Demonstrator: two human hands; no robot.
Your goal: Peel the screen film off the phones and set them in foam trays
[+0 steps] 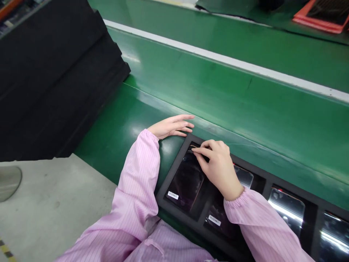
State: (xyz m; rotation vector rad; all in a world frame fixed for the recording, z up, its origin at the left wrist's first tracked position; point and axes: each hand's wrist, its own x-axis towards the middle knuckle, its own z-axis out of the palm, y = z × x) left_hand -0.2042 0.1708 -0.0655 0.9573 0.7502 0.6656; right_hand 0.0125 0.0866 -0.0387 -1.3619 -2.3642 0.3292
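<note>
A dark foam tray [174, 171] lies on the green bench with several glossy black phone-like panels in its slots. My right hand [218, 163] is over the leftmost panel [188, 178], thumb and forefinger pinched together at its upper edge. Whatever sits between those fingertips is too small to make out. This panel carries a white barcode label [173, 195] at its lower end. My left hand [174, 126] holds nothing; its fingers are outstretched and apart just beyond the tray's upper left corner. Part of the second panel [222, 214] is hidden by my right hand and sleeve.
A tall stack of black foam trays [54, 80] leans in from the left. Behind the tray, a green ledge with a white strip [218, 54] crosses the view. An orange-red tray [319, 18] sits at the far upper right. Grey floor [60, 214] shows lower left.
</note>
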